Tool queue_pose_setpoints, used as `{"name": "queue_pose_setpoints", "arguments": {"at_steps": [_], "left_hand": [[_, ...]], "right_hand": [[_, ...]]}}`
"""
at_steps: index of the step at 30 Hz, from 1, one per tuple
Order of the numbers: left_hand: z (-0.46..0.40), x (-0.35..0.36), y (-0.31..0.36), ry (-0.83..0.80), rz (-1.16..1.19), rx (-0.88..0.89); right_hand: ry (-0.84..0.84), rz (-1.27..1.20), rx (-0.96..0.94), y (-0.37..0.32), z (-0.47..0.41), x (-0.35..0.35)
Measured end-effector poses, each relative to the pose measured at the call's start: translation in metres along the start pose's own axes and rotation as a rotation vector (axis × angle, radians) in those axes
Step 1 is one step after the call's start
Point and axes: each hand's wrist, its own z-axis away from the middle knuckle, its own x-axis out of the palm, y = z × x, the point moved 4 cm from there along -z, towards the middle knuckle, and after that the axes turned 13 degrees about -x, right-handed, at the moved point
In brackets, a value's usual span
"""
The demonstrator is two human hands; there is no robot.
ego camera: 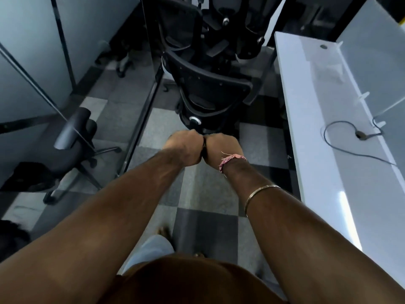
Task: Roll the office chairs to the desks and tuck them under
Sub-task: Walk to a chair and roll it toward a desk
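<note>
From the head camera I look down my two outstretched arms. My left hand (183,148) and right hand (221,150) sit knuckle to knuckle, both clenched over a thin dark part between them. It seems to belong to the black mesh-backed office chair (208,84) directly ahead, though blur keeps me from telling which part it is. That chair stands in the aisle on the checkered carpet floor (197,194), with more black chairs (221,23) crowded close behind it. The long white desk (311,132) runs along my right, a loose cable (341,137) curling over its top. The chair is beside the desk, not under it. On my left, behind a glass partition (32,62), another chair (72,137) sits apart.

I judge that I am pulling or steering this chair free of the cluster, with the tucking yet to come. The risks I see are these:

- Its base may be tangled with the chairs behind, so a hard tug could drag several along or tip one.
- With both hands bunched at a single point, I have little leverage over the swivel, and the chair could spin into the desk edge or the partition frame.
- My feet are close below, so a caster could roll over them.
</note>
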Motion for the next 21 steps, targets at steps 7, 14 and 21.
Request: {"name": "queue_pose_setpoints", "arguments": {"at_steps": [7, 14, 21], "left_hand": [[-0.161, -0.021, -0.019, -0.017, -0.042, 0.106], [-0.304, -0.065, -0.05, 0.028, -0.007, 0.192], [-0.403, -0.073, -0.059, 0.017, 0.034, 0.257]], "right_hand": [[-0.044, 0.034, 0.099, 0.085, -0.135, 0.029], [0.031, -0.001, 0.19, 0.15, -0.261, 0.022], [0.08, -0.039, 0.248, 0.203, -0.341, 0.046]]}}
